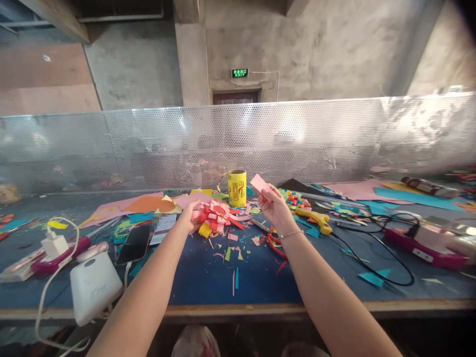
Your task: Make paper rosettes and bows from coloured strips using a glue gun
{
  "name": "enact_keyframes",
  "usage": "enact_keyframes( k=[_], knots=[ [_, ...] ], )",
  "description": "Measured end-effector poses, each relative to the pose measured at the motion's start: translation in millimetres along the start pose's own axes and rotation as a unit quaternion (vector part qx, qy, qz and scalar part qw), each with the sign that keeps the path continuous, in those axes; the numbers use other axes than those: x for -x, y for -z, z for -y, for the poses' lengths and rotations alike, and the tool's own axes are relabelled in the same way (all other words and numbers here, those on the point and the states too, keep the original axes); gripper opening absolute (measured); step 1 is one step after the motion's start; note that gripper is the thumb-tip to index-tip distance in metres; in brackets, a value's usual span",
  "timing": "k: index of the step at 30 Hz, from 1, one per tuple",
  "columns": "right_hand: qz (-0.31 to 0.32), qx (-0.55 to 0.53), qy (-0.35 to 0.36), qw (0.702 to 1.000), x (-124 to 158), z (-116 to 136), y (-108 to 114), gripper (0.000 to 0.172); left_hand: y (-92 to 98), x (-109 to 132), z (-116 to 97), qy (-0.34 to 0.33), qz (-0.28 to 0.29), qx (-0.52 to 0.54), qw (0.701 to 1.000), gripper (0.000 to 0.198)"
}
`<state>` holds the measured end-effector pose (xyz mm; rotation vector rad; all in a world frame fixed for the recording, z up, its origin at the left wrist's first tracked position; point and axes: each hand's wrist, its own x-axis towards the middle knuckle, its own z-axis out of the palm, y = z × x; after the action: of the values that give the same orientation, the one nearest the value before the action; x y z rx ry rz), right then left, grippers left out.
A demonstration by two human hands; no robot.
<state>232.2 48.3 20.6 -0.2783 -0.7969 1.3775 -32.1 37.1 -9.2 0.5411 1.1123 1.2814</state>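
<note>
My left hand [192, 217] is closed on the left side of a red, pink and yellow paper bundle [217, 216], made of looped strips. Between the fingers of my right hand [271, 201] is a small pink paper piece [261, 184], raised above the table to the right of the bundle. Behind them stands a yellow cylinder [237, 189] with red print. Red-handled scissors [274, 244] lie by my right wrist, partly hidden. Small paper scraps [232, 252] are scattered in front of the bundle.
A yellow glue gun [316, 219] with a black cable lies right. At left are a phone [134, 244], a white power bank [95, 287] and a purple power strip [61, 258]; another purple strip [424, 250] sits far right. A perforated metal panel [167, 148] borders the back.
</note>
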Motion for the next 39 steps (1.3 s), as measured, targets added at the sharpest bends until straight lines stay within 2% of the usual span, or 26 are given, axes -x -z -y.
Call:
enact_keyframes(
  k=[2, 8, 13, 17, 19, 24, 30, 35, 39],
  knots=[
    [-0.004, -0.002, -0.003, 1.0, -1, -1, 1, 0.029, 2.8, 4, -5, 0.038, -0.006, -0.01, 0.999, 0.036],
    [-0.004, 0.0, -0.014, 1.0, 1, -2, 0, 0.033, 12.8, 11, -13, 0.095, 0.04, -0.007, 0.995, 0.053],
    [0.004, 0.004, -0.018, 1.0, 3, -1, -2, 0.03, 5.2, 8, -10, 0.067, 0.077, 0.054, 0.993, 0.031],
    [0.009, 0.011, -0.019, 1.0, 3, 0, -3, 0.029, -6.1, 2, -4, 0.017, 0.068, 0.114, 0.991, 0.017],
    [0.005, 0.015, -0.018, 1.0, 3, 0, -3, 0.03, -8.5, -1, 0, 0.008, 0.057, 0.13, 0.99, 0.019],
    [-0.002, 0.026, -0.023, 0.999, 3, -1, -4, 0.033, -6.5, 0, 3, 0.023, 0.052, 0.149, 0.987, 0.038],
    [0.008, 0.055, -0.045, 0.997, 6, -5, -5, 0.031, -6.6, 8, -2, 0.087, 0.115, 0.052, 0.988, 0.05],
    [-0.006, 0.061, -0.06, 0.996, 7, -8, -6, 0.032, -7.3, 7, -4, 0.074, 0.111, 0.058, 0.989, 0.036],
    [-0.006, 0.068, -0.069, 0.995, 7, -9, -6, 0.031, -0.1, 5, -7, 0.085, 0.129, 0.037, 0.987, 0.046]
  ],
)
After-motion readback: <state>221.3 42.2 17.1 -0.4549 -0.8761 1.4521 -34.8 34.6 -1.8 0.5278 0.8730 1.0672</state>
